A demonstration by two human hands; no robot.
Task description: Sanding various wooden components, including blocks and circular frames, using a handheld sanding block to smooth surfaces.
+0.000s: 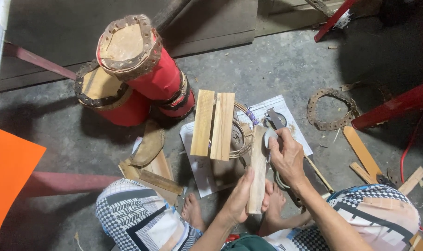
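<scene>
Holding a wood strip (257, 169) upright in my left hand (241, 197), fingers wrapped round its lower end, over paper (285, 111) on the floor. Right hand (288, 158) is closed on a blade (270, 137) pressed to the strip's right edge. Two planks (213, 124) lie just left; red drums (141, 69) sit farther back.

Both hands (243, 197) (285, 155) closed, gripping.

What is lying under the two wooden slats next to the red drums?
The two wooden slats rest on a coil of thin cane rings, which sits on a sheet of white paper on the concrete floor. The slats cover most of the coil, so whatever is inside it is hidden.
</scene>
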